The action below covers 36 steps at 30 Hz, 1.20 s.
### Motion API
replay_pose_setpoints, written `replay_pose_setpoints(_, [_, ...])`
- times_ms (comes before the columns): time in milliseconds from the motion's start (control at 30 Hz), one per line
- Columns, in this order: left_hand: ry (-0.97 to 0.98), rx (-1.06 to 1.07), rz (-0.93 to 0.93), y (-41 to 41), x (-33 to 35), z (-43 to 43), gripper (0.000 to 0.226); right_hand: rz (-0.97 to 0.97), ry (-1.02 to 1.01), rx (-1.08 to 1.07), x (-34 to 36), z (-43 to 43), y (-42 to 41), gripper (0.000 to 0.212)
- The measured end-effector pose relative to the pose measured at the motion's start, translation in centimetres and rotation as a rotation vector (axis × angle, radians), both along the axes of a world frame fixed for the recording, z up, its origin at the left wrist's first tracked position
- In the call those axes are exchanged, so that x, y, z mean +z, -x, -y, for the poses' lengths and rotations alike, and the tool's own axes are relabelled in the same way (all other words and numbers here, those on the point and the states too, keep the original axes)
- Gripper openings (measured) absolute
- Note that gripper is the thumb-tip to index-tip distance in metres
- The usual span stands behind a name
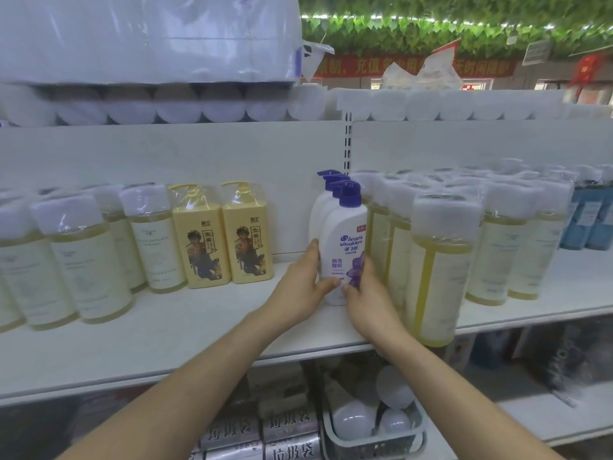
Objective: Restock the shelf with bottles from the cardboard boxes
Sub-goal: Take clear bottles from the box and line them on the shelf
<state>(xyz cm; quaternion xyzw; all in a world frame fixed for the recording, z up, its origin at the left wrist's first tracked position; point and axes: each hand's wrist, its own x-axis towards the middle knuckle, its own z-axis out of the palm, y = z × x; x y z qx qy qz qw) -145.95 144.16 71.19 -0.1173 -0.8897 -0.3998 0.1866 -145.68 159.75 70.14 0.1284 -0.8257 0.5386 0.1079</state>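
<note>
A white shampoo bottle [345, 240] with a purple pump cap stands upright on the white shelf [172, 330], at the front of a short row of like bottles [320, 207] lined up behind it. My left hand [303, 287] grips its lower left side, thumb across the front. My right hand [368, 300] grips its lower right side, next to the wrapped yellow bottles. The bottle's base is partly hidden by my fingers. No cardboard box is in view.
Two yellow pump bottles [224, 234] and several pale capped bottles [83, 257] stand to the left, with bare shelf between them and my hands. Wrapped yellow-liquid bottles [438, 270] crowd the right. Tissue rolls [166, 104] fill the top. A basket of bulbs [371, 426] sits below.
</note>
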Motion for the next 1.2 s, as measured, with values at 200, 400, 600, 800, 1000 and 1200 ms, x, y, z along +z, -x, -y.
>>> replay_pose_setpoints(200, [-0.01,0.019,-0.022,0.3,-0.4,-0.3,0.062,0.011,0.009,-0.008,0.0,0.1,0.7,0.066])
replay_pose_setpoints(400, [0.048,0.071,0.011,0.0,-0.4,0.3,0.065,0.023,0.006,-0.039,0.0,0.1,-0.8,0.064])
replay_pose_setpoints(600, [0.154,0.171,0.036,-3.0,0.9,4.5,0.093,-0.141,0.01,-0.126,0.0,2.3,-4.9,0.077])
replay_pose_setpoints(800, [0.236,0.336,-0.044,-5.9,3.8,10.2,0.069,-0.321,-0.179,0.073,1.4,7.0,-3.9,0.063])
replay_pose_setpoints(1000, [0.32,0.44,-0.107,-7.7,5.1,15.1,0.062,-0.361,-0.296,0.199,5.0,10.7,-0.8,0.063])
replay_pose_setpoints(1200, [0.477,0.499,-0.203,-8.0,7.7,19.2,0.075,-0.367,-0.398,0.267,9.5,12.3,1.7,0.069])
